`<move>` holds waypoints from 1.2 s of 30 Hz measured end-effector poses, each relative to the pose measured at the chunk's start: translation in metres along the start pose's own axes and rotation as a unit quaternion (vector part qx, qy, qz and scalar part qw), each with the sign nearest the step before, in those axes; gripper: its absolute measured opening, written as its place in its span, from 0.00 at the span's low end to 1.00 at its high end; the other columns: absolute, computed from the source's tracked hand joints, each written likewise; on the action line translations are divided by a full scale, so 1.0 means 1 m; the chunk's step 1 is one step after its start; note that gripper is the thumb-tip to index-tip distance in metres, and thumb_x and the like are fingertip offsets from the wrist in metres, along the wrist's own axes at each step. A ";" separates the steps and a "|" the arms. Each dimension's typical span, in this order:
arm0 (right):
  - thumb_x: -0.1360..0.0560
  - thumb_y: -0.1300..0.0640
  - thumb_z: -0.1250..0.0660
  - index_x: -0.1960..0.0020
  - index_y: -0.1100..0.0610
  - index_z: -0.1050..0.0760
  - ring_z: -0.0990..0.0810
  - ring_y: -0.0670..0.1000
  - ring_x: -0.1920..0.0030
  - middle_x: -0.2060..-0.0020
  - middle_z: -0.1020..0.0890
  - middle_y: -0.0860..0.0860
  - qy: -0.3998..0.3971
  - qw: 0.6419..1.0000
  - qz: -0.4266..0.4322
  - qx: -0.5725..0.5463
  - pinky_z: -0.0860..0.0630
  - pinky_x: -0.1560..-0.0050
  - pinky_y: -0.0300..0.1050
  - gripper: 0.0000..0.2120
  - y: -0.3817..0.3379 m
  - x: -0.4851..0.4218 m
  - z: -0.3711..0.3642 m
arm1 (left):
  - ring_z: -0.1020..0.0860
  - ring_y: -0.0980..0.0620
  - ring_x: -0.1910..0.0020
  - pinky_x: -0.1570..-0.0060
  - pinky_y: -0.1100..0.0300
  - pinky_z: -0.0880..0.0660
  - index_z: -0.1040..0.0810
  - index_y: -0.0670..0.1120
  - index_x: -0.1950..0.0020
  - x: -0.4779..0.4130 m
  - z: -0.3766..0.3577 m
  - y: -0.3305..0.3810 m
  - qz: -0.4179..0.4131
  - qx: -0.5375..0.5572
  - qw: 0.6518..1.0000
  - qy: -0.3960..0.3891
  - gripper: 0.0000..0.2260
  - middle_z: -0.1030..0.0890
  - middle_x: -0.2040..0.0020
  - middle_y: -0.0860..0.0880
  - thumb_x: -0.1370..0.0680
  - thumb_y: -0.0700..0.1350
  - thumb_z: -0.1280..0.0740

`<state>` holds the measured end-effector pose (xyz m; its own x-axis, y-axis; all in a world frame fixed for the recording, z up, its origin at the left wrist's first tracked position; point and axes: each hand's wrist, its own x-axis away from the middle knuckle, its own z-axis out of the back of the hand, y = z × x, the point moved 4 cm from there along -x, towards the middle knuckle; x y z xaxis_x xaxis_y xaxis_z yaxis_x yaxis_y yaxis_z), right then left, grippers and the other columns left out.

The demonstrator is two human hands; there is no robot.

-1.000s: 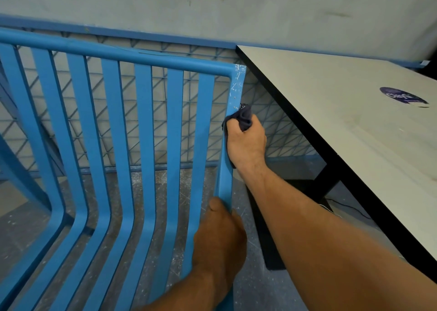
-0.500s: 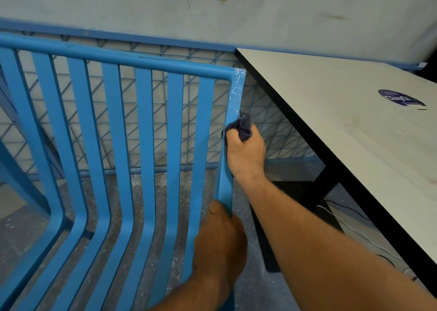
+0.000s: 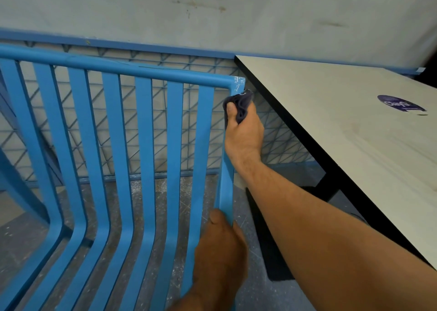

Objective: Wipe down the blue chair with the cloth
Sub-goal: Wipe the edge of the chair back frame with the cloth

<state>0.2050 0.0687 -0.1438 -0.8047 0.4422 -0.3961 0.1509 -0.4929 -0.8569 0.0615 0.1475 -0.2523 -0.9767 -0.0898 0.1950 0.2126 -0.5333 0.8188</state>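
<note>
Fingers (image 3: 230, 109) of our right hand (image 3: 243, 133) grip the cloth (image 3: 241, 102), now higher near the blue chair (image 3: 142, 131)'s far right corner; left hand (image 3: 220, 251) clasps the frame.

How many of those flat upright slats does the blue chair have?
8 show on the blue chair: seven inner ones run left to right beneath the top rail, and the eighth is the right edge post, which both hands grip. More may be cut off at the left.
</note>
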 end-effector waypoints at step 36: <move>0.20 0.37 0.52 0.62 0.54 0.32 0.25 0.54 0.61 0.63 0.25 0.53 -0.208 0.839 0.230 0.446 0.30 0.64 0.48 0.24 -0.092 -0.087 -0.011 | 0.20 0.57 0.53 0.48 0.62 0.22 0.37 0.47 0.34 -0.003 -0.003 0.002 -0.032 -0.095 0.994 0.040 0.16 0.22 0.50 0.53 0.18 0.53 0.43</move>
<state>0.2678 0.0837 -0.0345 -0.9383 -0.1568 -0.3081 0.1593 -0.9871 0.0172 0.0652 0.1439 -0.2531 -0.9890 -0.1131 0.0953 0.1472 -0.6882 0.7104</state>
